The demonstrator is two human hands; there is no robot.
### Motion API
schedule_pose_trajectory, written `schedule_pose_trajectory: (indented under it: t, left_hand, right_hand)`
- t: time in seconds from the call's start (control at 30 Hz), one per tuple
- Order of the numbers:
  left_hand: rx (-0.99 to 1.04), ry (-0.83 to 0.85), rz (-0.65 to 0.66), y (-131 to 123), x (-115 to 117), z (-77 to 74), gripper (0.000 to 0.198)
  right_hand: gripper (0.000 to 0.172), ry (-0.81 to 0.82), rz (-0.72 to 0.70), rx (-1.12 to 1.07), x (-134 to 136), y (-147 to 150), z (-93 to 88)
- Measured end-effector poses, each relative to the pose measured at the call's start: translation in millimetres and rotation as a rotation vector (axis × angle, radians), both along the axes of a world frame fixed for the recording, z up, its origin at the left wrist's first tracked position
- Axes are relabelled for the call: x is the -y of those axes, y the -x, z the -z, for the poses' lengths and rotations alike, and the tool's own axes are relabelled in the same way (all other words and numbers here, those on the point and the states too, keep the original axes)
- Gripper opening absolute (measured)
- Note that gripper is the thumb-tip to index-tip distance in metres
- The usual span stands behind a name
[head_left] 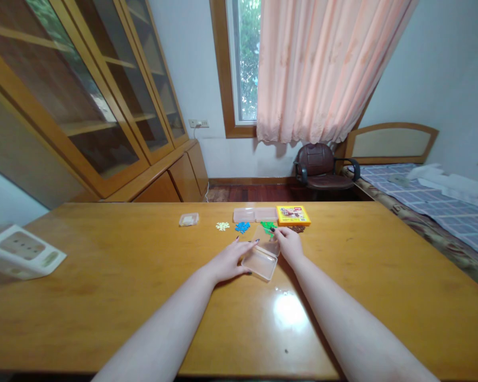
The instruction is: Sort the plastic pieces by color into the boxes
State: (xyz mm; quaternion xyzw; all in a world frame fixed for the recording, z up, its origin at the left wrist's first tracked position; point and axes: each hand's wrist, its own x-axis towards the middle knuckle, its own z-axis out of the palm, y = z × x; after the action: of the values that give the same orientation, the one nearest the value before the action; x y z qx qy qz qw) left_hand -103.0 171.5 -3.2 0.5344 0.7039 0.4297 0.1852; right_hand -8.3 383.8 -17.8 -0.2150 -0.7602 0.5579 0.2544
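Note:
A clear plastic box (262,265) lies open on the wooden table, its hinged lid (267,244) raised on the far side. My left hand (231,260) grips the box's left end, thumb at the near side and fingers at the far side. My right hand (289,245) is closed on the right edge of the lid. Just beyond the lid is a pile of small green pieces (268,226), partly covered by lid and hand. Blue pieces (242,227) and cream pieces (222,226) lie to the left. Brown pieces (297,229) show behind my right hand.
Another open clear box (244,215) lies behind the piles, beside a yellow carton (293,215). Farther left sits a small closed clear box (188,219) with pale contents. A white device (22,249) stands at the table's left. Beyond the table (143,297) are a chair (322,167) and a bed (430,185).

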Motion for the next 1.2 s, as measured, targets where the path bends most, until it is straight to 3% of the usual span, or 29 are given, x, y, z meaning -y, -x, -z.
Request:
schedule_pose_trajectory:
  t: [0.1,0.23,0.47,0.63,0.73,0.9,0.97,1.07,1.2]
  left_hand:
    - [-0.079,0.011,0.028,0.2,-0.2,0.9,0.071]
    - [-0.113,0.010,0.003,0.4,-1.3,4.4,0.076]
    - [-0.177,0.078,-0.291,11.9,-3.8,15.0,0.079]
    - [-0.287,0.202,-0.335,16.7,-5.9,21.0,0.076]
    - [-0.328,0.213,-0.332,17.8,-8.9,24.6,0.070]
    - [-0.354,0.211,-0.322,19.0,-8.3,26.5,0.068]
    - [-0.388,0.198,-0.330,19.5,-5.8,22.0,0.058]
    - [-0.476,0.197,-0.457,24.3,-2.4,10.9,0.040]
    - [-0.607,0.352,-0.705,46.0,-1.3,2.9,0.046]
  right_hand:
    - [0.033,0.082,-0.055,0.077,-4.3,3.0,1.7]
    - [0.033,0.002,-0.061,0.051,-7.6,3.6,5.2]
    - [0.026,-0.413,0.056,-0.162,-1.1,-1.5,6.1]
    - [0.014,-0.663,-0.225,-0.147,12.8,-7.4,-1.0]
    - [0.019,-0.785,-0.368,-0.138,19.7,-7.5,-0.3]
    - [0.009,-0.893,-0.380,-0.062,17.8,-2.0,8.3]
    - [0.008,-0.907,-0.376,-0.044,14.8,0.0,10.9]
    - [0.007,-0.923,-0.368,-0.034,12.7,1.5,12.8]
    - [0.009,-0.937,-0.352,-0.010,15.1,2.1,13.0]
